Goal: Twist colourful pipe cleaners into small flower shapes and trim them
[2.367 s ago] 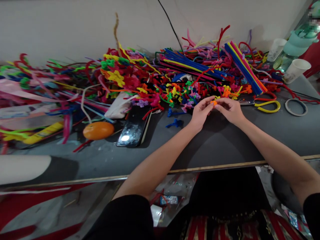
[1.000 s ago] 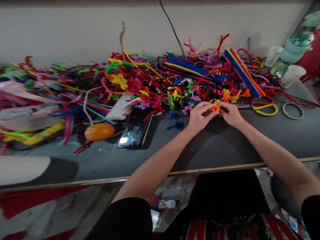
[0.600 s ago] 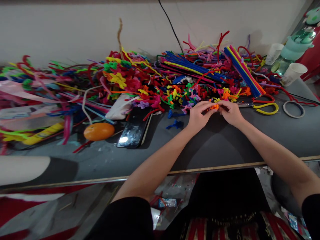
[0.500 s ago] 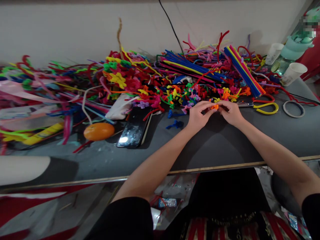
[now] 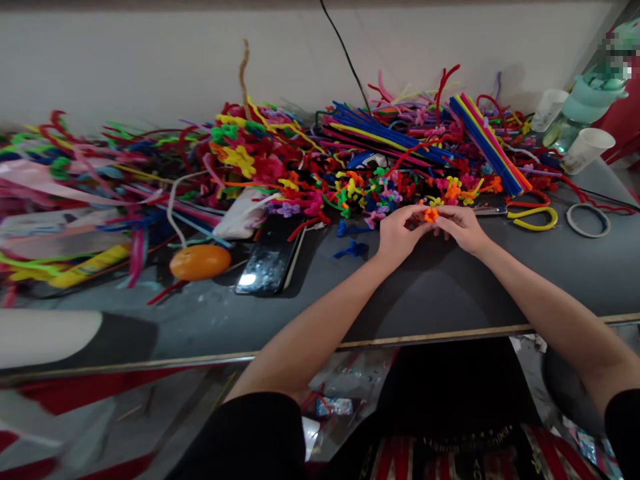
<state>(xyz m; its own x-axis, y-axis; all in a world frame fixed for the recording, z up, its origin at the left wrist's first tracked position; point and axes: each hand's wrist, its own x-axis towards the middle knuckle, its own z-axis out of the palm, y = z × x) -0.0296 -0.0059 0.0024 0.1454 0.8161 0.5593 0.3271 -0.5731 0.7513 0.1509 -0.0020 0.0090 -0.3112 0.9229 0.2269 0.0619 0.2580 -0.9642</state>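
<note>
The left hand and right hand pinch a small orange flower between them, near the fuzzy pile. A soft pinch should keep it from getting squashed.

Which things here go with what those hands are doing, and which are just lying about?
Likely part of the work:
orange fuzzy flower, between the left hand and right hand
bundle of fuzzy stems
blue fuzzy piece
scissors, perhaps

Probably just lying about:
phone
orange fruit
paper cups
bottle
</note>
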